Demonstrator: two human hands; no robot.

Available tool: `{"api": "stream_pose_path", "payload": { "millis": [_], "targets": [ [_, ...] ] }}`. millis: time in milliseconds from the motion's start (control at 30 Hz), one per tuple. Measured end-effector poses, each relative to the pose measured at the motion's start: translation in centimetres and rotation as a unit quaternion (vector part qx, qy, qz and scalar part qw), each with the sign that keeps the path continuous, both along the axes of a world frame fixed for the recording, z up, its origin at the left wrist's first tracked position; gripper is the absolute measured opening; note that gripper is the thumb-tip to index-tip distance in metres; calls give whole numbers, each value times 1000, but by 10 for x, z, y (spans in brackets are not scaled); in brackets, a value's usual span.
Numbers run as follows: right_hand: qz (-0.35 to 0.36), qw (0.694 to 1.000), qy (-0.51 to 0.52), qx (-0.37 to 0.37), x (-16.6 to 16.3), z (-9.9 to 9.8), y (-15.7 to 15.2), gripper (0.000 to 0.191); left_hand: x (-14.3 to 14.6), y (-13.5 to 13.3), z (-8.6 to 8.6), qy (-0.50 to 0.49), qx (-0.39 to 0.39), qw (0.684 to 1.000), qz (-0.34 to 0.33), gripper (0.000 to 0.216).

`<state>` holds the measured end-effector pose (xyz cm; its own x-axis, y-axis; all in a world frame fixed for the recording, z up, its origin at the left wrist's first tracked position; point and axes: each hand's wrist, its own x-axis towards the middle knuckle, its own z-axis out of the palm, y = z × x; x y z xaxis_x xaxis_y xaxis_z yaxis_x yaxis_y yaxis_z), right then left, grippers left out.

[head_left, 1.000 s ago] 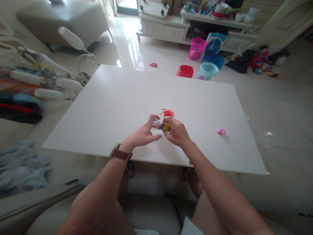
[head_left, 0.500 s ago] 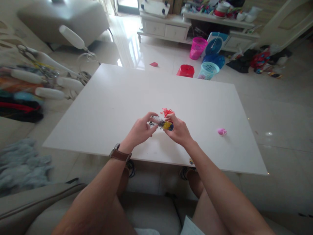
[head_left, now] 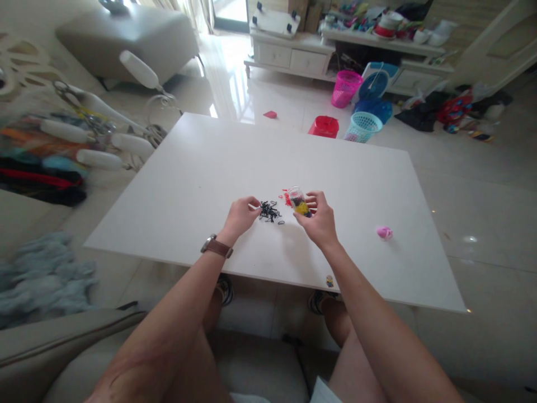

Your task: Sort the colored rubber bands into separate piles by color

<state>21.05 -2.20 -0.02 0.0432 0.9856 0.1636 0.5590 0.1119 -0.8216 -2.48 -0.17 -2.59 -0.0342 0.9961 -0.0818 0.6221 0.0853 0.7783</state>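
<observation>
My right hand [head_left: 321, 220] is wrapped around a small clear jar [head_left: 298, 201], which leans with its mouth up and to the left. Inside the jar are black, yellow and dark blue bits, seemingly small rubber bands. On the white table [head_left: 188, 162] lies a loose pile of black rubber bands [head_left: 271, 211]. My left hand [head_left: 243, 215], with a brown-strapped watch on the wrist, has its thumb and fingertips pinched together at the pile's left edge; what is between them is hidden. Behind the jar, partly covered, are red rubber bands [head_left: 287, 197].
A small pink-purple object [head_left: 384, 233] sits on the table's right side. Near the front edge is a small yellow-and-blue figure [head_left: 329, 281]. Beyond the far edge stand a red bin [head_left: 325, 127] and a light blue basket [head_left: 363, 126]. White lamp arms [head_left: 134, 144] are close to the left edge.
My left hand has come off the jar and moved left to the black pile. In my right hand, the jar has swung from lying sideways to nearly upright. The view has shifted slightly.
</observation>
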Motion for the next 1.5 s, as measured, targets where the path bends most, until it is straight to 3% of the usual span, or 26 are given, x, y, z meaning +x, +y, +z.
{"api": "stream_pose_path", "payload": {
  "millis": [133,233,400,633,967,1033,1133,1267,1500],
  "targets": [
    [-2,1000,8,-7,4,1,-1,49,13,7,-33,79,29,994,-72,29],
    [0,1000,6,-13,7,3,-2,49,24,7,-47,138,32,986,-93,42],
    [4,1000,5,-23,12,4,-2,50,33,10,-52,165,26,981,-96,26],
    [8,1000,-11,-25,16,7,-4,49,27,17,-44,148,4,986,-73,13],
    [25,996,-68,-48,13,5,-5,52,14,14,-10,37,-4,999,-4,7],
    [31,994,-89,-58,12,3,-5,53,12,13,-6,22,-1,1000,6,13],
    [47,987,-135,-76,12,1,-5,53,11,11,-2,4,-3,1000,-6,24],
    [83,969,-208,-101,11,-2,-8,53,13,10,0,25,-2,999,-40,14],
    [99,955,-255,-114,6,-5,-10,52,18,8,2,4,7,997,-81,19]
  ]
}}
